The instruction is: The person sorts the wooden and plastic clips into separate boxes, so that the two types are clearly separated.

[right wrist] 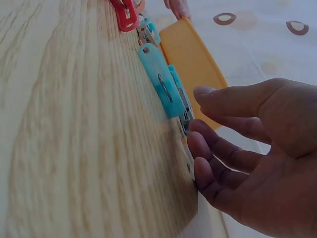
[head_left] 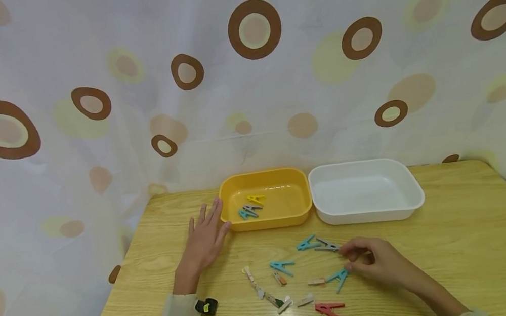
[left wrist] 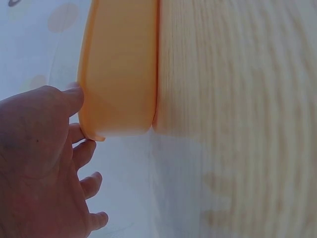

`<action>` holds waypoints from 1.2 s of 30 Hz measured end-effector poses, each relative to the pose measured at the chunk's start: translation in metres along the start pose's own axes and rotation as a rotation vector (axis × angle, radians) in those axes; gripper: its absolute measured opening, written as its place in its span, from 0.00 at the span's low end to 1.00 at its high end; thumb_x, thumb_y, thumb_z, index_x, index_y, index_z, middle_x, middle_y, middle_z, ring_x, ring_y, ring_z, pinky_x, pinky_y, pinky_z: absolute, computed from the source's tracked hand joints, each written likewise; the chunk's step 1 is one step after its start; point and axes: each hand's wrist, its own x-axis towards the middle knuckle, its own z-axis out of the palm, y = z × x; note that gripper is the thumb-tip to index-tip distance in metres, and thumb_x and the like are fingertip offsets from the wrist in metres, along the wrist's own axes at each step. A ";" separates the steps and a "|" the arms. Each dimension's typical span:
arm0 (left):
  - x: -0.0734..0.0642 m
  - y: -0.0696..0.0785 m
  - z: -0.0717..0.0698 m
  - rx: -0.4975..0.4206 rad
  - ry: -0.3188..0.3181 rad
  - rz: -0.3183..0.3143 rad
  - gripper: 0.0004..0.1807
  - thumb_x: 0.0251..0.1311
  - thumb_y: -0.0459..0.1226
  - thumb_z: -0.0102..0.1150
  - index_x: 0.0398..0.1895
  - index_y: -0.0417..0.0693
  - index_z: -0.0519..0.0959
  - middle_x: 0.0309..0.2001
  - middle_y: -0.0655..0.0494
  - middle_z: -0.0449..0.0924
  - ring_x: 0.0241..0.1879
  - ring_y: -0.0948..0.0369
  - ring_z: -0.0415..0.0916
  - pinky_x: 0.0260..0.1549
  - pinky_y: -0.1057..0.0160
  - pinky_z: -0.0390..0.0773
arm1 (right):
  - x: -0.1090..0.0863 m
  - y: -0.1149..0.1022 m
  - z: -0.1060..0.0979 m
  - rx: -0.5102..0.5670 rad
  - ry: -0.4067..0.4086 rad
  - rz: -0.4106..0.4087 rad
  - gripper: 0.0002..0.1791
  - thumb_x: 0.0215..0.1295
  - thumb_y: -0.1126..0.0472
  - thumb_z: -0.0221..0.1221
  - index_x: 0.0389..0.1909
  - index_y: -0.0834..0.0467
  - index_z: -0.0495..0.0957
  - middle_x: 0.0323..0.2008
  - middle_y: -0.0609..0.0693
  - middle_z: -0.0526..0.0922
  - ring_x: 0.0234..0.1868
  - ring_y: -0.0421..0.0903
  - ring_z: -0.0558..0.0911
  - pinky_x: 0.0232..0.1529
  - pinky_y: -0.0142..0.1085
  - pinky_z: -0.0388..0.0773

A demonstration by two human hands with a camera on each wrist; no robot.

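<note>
My left hand [head_left: 204, 244] rests against the left end of the yellow tub [head_left: 268, 223], its fingers fairly straight; the left wrist view has thumb and fingertips at the tub's rim [left wrist: 83, 111]. My right hand [head_left: 374, 260] is over the table, with the fingertips right at one end of a grey clothespin [head_left: 327, 245]. In the right wrist view the thumb and fingers [right wrist: 218, 148] stand apart beside that clothespin, partly hidden by a blue clothespin [right wrist: 162, 82]. Another blue clothespin [head_left: 307, 243] lies left of the grey one. Below the right hand's thumb is a blue clothespin [head_left: 339, 277].
Inside the yellow tub lie yellow [head_left: 256, 199], grey and blue clothespins. A white tub [head_left: 368, 216] stands beside it. On the table are a blue clothespin [head_left: 282, 266], a red clothespin [head_left: 329, 310] and several small wooden clothespins [head_left: 305, 300]. A patterned curtain [head_left: 229, 104] hangs behind.
</note>
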 end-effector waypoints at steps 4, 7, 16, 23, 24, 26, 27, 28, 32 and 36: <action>-0.002 -0.001 0.001 0.002 -0.011 -0.008 0.36 0.82 0.53 0.38 0.84 0.48 0.47 0.83 0.54 0.44 0.81 0.44 0.38 0.70 0.26 0.41 | -0.001 0.004 0.001 -0.003 -0.066 -0.019 0.14 0.67 0.61 0.68 0.51 0.61 0.83 0.46 0.51 0.86 0.42 0.40 0.81 0.39 0.32 0.79; -0.002 -0.001 -0.001 0.009 -0.012 -0.011 0.36 0.82 0.53 0.39 0.84 0.48 0.48 0.82 0.55 0.44 0.81 0.44 0.39 0.70 0.27 0.41 | -0.001 0.006 0.002 -0.025 -0.079 -0.036 0.14 0.66 0.60 0.70 0.50 0.58 0.84 0.46 0.49 0.86 0.43 0.41 0.81 0.41 0.32 0.79; 0.001 -0.002 -0.006 0.033 -0.021 -0.009 0.37 0.82 0.54 0.38 0.84 0.48 0.47 0.83 0.54 0.44 0.80 0.43 0.40 0.70 0.27 0.41 | 0.000 0.006 0.006 -0.050 -0.060 -0.101 0.10 0.63 0.63 0.71 0.45 0.54 0.85 0.44 0.46 0.86 0.44 0.41 0.82 0.46 0.32 0.80; 0.001 -0.001 -0.006 0.017 -0.014 -0.007 0.36 0.82 0.53 0.39 0.84 0.48 0.47 0.82 0.54 0.45 0.80 0.42 0.41 0.70 0.26 0.42 | 0.000 0.008 0.007 -0.082 -0.068 -0.109 0.09 0.64 0.63 0.71 0.43 0.52 0.85 0.43 0.43 0.85 0.45 0.39 0.81 0.47 0.33 0.80; 0.000 -0.001 -0.006 0.014 -0.012 -0.006 0.36 0.82 0.53 0.40 0.84 0.48 0.48 0.82 0.53 0.45 0.80 0.42 0.41 0.70 0.26 0.42 | 0.000 0.008 0.007 -0.085 -0.068 -0.108 0.08 0.64 0.63 0.71 0.43 0.52 0.85 0.43 0.43 0.84 0.44 0.39 0.81 0.47 0.33 0.81; 0.000 -0.001 -0.005 0.014 -0.008 -0.001 0.36 0.82 0.52 0.40 0.84 0.47 0.48 0.82 0.53 0.45 0.80 0.41 0.42 0.69 0.26 0.42 | 0.000 0.007 0.007 -0.087 -0.065 -0.101 0.08 0.64 0.62 0.71 0.43 0.52 0.85 0.43 0.43 0.84 0.44 0.39 0.81 0.46 0.33 0.81; 0.000 -0.001 -0.004 0.018 -0.007 0.000 0.36 0.82 0.52 0.40 0.84 0.47 0.48 0.82 0.53 0.45 0.80 0.41 0.42 0.69 0.26 0.43 | -0.001 0.007 0.007 -0.085 -0.062 -0.096 0.08 0.64 0.62 0.70 0.43 0.52 0.85 0.42 0.42 0.84 0.43 0.39 0.81 0.46 0.33 0.81; 0.000 -0.001 -0.003 0.020 -0.006 -0.001 0.36 0.82 0.52 0.40 0.84 0.47 0.48 0.82 0.53 0.45 0.80 0.41 0.42 0.69 0.26 0.43 | -0.001 0.007 0.006 -0.083 -0.061 -0.089 0.08 0.65 0.62 0.70 0.43 0.52 0.85 0.42 0.42 0.84 0.43 0.39 0.81 0.46 0.33 0.80; 0.001 -0.001 -0.001 0.021 -0.004 0.001 0.36 0.82 0.53 0.40 0.84 0.47 0.48 0.82 0.54 0.45 0.80 0.41 0.42 0.69 0.25 0.44 | -0.001 0.004 0.006 -0.075 -0.052 -0.067 0.06 0.66 0.61 0.69 0.43 0.52 0.85 0.41 0.42 0.85 0.40 0.37 0.81 0.43 0.33 0.80; 0.001 0.000 0.000 0.012 -0.013 -0.005 0.36 0.82 0.54 0.38 0.84 0.48 0.47 0.82 0.54 0.44 0.80 0.42 0.42 0.69 0.26 0.43 | 0.000 0.000 0.006 -0.059 -0.021 -0.060 0.06 0.67 0.61 0.68 0.43 0.52 0.85 0.39 0.41 0.85 0.38 0.37 0.81 0.37 0.32 0.80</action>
